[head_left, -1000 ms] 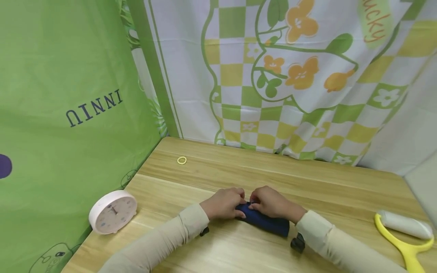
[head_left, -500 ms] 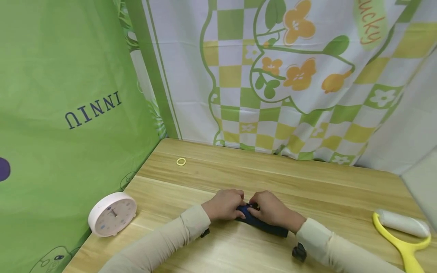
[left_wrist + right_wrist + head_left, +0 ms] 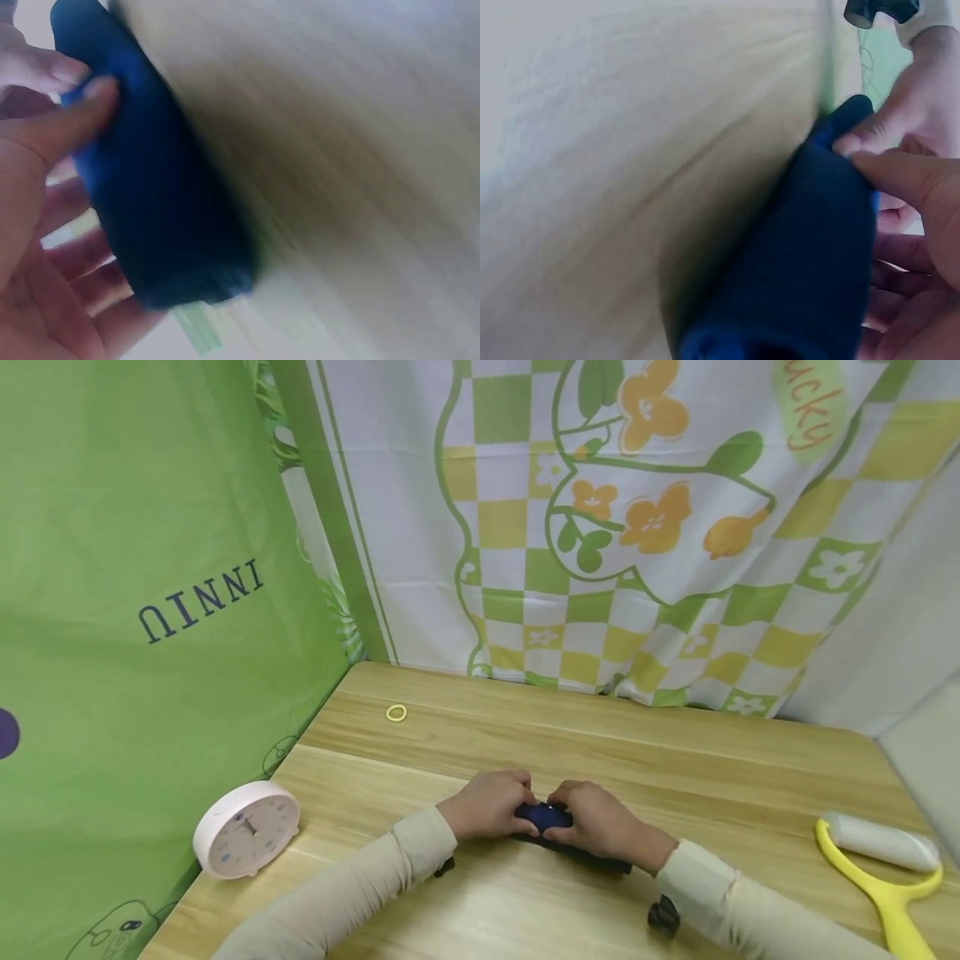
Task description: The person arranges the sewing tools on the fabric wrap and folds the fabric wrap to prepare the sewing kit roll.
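Observation:
A long, dark blue fabric roll (image 3: 542, 815) lies low over the wooden table, between both hands in the head view. My left hand (image 3: 487, 804) grips its left end, thumb in front and the other fingers behind. Close beside it, my right hand (image 3: 600, 821) pinches the same roll near the middle, hiding part of it. In the left wrist view the blue fabric roll (image 3: 165, 202) is blurred, with a thumb pressing on its face. From the right wrist, the roll's near end (image 3: 720, 343) shows a curled fabric edge, and the two thumbs nearly meet at its upper part.
A pink round clock (image 3: 247, 831) stands at the table's left edge. Farther back lies a small yellow ring (image 3: 397, 713). At the right is a yellow-handled lint roller (image 3: 885, 843). Printed curtains (image 3: 510, 522) hang behind the table (image 3: 450, 893), a green one (image 3: 150, 693) on the left.
The blue roll has turned under the fingers, so less of its front face shows. My right thumb has moved slightly lower on it. Both hands keep their hold in nearly the same place.

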The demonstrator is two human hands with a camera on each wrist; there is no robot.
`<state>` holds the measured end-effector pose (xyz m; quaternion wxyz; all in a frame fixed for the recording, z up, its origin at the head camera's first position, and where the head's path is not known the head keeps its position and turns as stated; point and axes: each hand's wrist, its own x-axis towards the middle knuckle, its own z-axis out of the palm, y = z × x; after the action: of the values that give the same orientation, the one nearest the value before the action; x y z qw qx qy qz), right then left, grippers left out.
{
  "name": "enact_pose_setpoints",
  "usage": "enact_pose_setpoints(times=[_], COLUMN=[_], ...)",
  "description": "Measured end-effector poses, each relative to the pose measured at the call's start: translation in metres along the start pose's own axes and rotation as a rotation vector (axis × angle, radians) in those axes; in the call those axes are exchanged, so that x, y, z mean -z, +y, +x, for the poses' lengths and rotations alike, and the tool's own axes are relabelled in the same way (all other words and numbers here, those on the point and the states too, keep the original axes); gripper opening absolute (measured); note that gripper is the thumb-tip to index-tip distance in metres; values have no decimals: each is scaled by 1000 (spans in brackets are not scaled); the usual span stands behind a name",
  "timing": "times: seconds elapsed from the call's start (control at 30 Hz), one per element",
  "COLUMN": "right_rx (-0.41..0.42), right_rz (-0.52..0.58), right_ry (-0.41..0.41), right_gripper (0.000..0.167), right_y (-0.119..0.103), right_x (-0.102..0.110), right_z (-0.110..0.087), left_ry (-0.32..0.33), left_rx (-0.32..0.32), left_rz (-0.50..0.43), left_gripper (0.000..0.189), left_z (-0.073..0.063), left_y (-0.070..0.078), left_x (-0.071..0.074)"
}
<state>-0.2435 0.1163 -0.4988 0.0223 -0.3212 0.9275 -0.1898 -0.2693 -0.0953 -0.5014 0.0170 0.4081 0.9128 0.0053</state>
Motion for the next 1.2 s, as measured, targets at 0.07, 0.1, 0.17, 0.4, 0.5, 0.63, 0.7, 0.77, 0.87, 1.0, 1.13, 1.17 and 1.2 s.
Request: enact_pose_setpoints(times=[0.07,0.1,0.17,0.4,0.5,0.63,0.7,0.77,0.87,1.0,1.13,1.17,1.2], right_rx=[-61,-95,-154,-147,-65,-33,-39,-49,-48,-65,-40,-31,-25], right_rz=[12,17,25,17,-31,-58,-60,-59,-66,-42,37,59,77], right_ry=[-48,-76,-131,-111,-91,-115,-115,-101,-84,-79,-67,-63,-61], right_gripper=[56,62,69,52,58,64,59,53,51,53,51,49,47], right_y=[1,2,4,17,24,32,36,38,41,46,50,50,51], right_x=[2,4,6,2,6,15,16,15,13,14,18,18,17], right_z=[-3,-4,-8,-11,-15,-25,-30,-33,-36,-44,-50,-51,-51], left_ry=[-7,-16,-43,-61,-53,-69,-68,-49,-17,-14,-17,-12,-5], left_rx=[-3,-3,2,-15,-36,-25,-13,-14,-24,3,24,23,17], left_rz=[25,36,59,-2,-33,-59,-70,-83,-104,-138,-138,-130,-120], left_gripper=[58,63,70,66,69,66,62,60,59,57,51,49,48], left_z=[-2,-3,-5,-4,-6,-13,-16,-18,-20,-26,-31,-31,-31], left_y=[-4,-7,-13,-33,-42,-54,-59,-64,-68,-72,-75,-75,-75], left_x=[0,0,-2,-5,-5,-6,-8,-12,-15,-16,-15,-15,-15])
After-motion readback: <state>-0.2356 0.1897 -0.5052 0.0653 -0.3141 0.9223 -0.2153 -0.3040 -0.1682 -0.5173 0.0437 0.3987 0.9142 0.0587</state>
